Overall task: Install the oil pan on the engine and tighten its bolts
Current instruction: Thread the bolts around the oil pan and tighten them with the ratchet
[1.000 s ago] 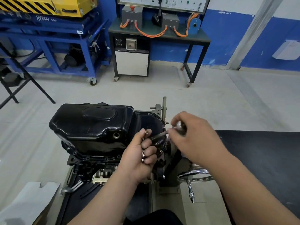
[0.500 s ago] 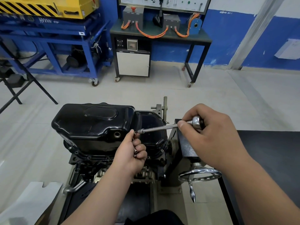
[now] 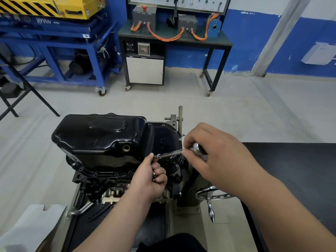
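Your right hand (image 3: pixel 216 157) — grip clamped on the driver (image 3: pixel 171 153). Your left hand (image 3: pixel 149 182) pinches a bolt (image 3: pixel 154 157) at its tip, spare bolts (image 3: pixel 154 176) in curled fingers — in front of the oil pan (image 3: pixel 101 139).

Rear, L-R: yellow machine (image 3: pixel 45 6) atop blue wheeled cart (image 3: pixel 72 46); black-framed bench (image 3: pixel 225 42) w/ grey boxes (image 3: pixel 144 14), orange cables (image 3: pixel 163 38), white cabinet (image 3: pixel 145 70) beneath. Blue-and-white wall (image 3: pixel 254 42) behind. Foreground R: chrome handwheel (image 3: pixel 212 194) beside black mat (image 3: pixel 300 170); white sheet (image 3: pixel 32 226) lower L.

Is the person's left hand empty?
No, the left hand holds small bolts in its curled fingers and pinches the tip of the driver that the right hand grips.
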`<action>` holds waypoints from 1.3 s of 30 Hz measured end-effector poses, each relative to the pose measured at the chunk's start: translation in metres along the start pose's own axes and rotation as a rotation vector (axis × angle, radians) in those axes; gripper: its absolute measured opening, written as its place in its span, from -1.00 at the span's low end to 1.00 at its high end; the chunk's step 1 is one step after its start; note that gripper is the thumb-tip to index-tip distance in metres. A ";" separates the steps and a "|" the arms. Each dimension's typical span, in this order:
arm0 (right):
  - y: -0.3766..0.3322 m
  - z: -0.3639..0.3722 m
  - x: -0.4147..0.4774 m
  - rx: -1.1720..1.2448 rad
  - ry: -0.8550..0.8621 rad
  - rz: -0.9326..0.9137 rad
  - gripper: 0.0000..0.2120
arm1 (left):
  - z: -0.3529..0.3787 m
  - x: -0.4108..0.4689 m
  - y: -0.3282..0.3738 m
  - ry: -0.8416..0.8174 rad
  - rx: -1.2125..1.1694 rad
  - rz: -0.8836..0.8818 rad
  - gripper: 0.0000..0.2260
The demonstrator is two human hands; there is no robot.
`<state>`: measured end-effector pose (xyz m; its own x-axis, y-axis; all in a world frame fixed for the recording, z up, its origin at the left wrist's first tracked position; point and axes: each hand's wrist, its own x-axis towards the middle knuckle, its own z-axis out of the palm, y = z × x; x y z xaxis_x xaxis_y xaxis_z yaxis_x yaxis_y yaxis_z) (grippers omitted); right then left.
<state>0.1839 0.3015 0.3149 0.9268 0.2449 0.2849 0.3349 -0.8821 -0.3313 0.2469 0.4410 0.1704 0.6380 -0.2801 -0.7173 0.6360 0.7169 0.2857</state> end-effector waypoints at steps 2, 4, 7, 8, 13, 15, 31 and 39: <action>-0.001 0.006 0.000 -0.035 -0.068 0.022 -0.94 | -0.008 0.005 -0.009 -0.029 -0.057 -0.070 -0.73; 0.000 0.016 -0.004 -0.037 -0.091 0.085 -0.91 | -0.014 0.013 -0.019 -0.059 -0.143 -0.129 -0.71; 0.007 0.033 -0.010 -0.010 -0.077 0.218 -0.86 | -0.022 0.027 -0.037 -0.071 -0.208 -0.176 -0.71; 0.011 0.038 -0.011 -0.029 -0.089 0.243 -0.85 | -0.024 0.032 -0.043 -0.060 -0.204 -0.187 -0.71; 0.023 0.057 -0.014 -0.121 -0.238 0.225 -0.78 | -0.037 0.053 -0.059 -0.021 -0.136 -0.246 -0.69; 0.026 0.061 -0.013 -0.136 -0.248 0.227 -0.80 | -0.042 0.060 -0.059 -0.026 -0.126 -0.253 -0.69; 0.028 0.062 0.015 -0.068 -0.360 0.170 -0.89 | -0.042 0.070 -0.050 -0.039 -0.260 -0.239 -0.71; 0.011 0.063 0.062 -0.143 -0.521 -0.032 -0.71 | -0.031 0.072 -0.050 0.054 -0.341 -0.211 -0.69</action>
<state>0.2557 0.3322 0.2726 0.8901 0.4080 -0.2030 0.3719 -0.9078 -0.1939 0.2472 0.4047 0.0851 0.4795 -0.4165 -0.7724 0.5643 0.8204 -0.0921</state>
